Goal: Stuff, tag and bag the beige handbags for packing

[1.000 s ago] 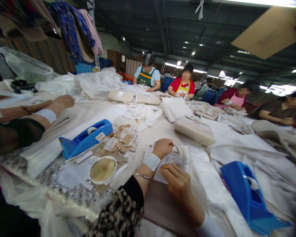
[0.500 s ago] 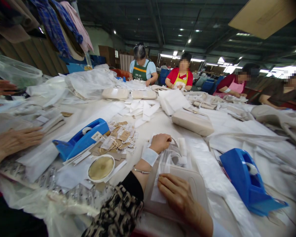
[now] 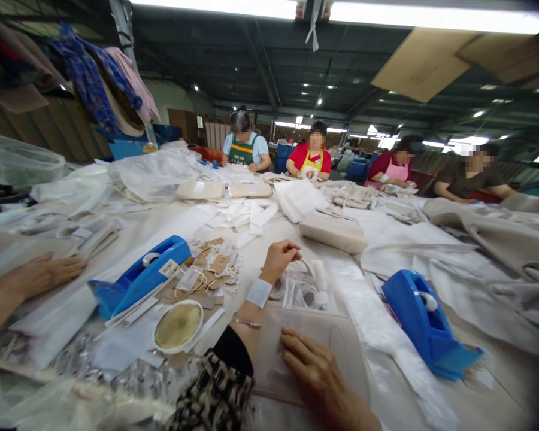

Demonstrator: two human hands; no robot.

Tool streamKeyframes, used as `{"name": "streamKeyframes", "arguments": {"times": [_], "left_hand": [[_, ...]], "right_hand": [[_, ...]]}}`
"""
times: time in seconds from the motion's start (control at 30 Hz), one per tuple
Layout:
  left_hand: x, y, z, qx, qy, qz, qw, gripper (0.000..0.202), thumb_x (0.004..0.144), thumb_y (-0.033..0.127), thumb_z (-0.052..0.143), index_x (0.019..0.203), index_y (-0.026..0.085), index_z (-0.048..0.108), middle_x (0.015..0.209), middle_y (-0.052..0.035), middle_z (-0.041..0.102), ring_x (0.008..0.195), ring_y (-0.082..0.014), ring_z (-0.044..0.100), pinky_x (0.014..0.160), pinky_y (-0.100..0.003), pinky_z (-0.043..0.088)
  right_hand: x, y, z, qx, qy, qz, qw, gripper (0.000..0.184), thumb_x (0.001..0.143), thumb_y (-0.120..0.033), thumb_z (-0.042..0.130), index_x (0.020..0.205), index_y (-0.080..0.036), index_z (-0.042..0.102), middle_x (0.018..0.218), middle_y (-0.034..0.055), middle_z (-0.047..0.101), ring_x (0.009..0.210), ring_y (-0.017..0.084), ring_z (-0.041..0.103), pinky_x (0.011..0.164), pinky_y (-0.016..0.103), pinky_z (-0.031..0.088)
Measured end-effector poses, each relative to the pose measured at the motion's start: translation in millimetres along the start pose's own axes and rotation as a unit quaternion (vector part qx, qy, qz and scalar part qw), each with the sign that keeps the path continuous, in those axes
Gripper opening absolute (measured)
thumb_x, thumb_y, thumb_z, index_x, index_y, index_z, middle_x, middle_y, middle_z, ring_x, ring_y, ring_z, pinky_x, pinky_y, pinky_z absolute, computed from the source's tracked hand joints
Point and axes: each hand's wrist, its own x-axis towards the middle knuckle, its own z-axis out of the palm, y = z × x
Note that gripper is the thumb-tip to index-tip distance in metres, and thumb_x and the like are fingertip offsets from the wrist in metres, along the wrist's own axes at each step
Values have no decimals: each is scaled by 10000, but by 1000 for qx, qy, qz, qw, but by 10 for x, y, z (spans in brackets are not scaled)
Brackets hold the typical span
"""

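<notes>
My left hand is closed in a pinch over small clear plastic packets in the middle of the table, gripping something I cannot make out. A white band wraps that wrist. My right hand lies flat with fingers spread on a beige flat bag at the near edge, pressing a clear plastic sheet onto it.
A blue tape dispenser and a pile of brown paper tags lie left of my hands, with a round tape roll in front. Another blue dispenser stands right. A neighbour's hand rests at left. Several workers sit across the table.
My right hand has slid toward me along the beige bag. The neighbour's hand at left has moved down onto the white sheets. My view has tilted upward.
</notes>
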Motion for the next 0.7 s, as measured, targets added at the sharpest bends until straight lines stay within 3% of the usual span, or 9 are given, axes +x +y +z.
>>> {"name": "streamKeyframes", "arguments": {"times": [0.1,0.2,0.33,0.4,0.5,0.7], "left_hand": [[-182,96,-124,-1,-13,41,999,246,853,116,471,963,128,691,868,-71,753,821,-150,708,783,-257,550],[-508,82,-173,34,-37,71,996,172,799,121,576,861,179,725,910,-56,753,912,-198,689,916,-340,515],[-879,-55,-134,133,-96,163,973,231,822,117,605,1005,208,713,1183,-67,691,1178,-209,582,1134,-409,327],[-955,-114,-117,210,-120,224,944,232,900,152,537,1073,209,682,1280,-64,639,1255,-186,525,1175,-414,256],[-964,-145,-127,284,-139,267,910,226,951,187,470,1062,202,666,1329,-61,603,1287,-183,495,1168,-423,270],[-1054,-99,-201,319,-169,330,872,284,972,203,418,1186,184,603,1345,-67,585,1332,-197,448,1187,-439,252]], "right_hand": [[29,-15,-4,10,16,2,1000,245,904,-12,421,866,-171,605,1090,94,671,1175,203,590,979,329,524],[53,-33,-21,8,27,2,1000,215,901,-25,450,830,-168,593,1062,95,674,1132,202,609,937,319,542],[47,-39,-14,-3,37,-2,999,190,904,-35,470,830,-155,597,1026,96,674,1067,202,623,887,311,553],[37,-32,-1,-5,36,1,999,174,903,-44,486,820,-153,594,1025,94,669,1012,199,626,860,312,555],[23,-18,16,0,21,7,1000,145,905,-69,518,811,-155,588,1028,90,658,945,191,613,830,312,549],[12,-14,14,-3,-12,21,1000,111,915,-121,549,824,-162,598,983,73,641,897,182,576,783,307,528]]}}
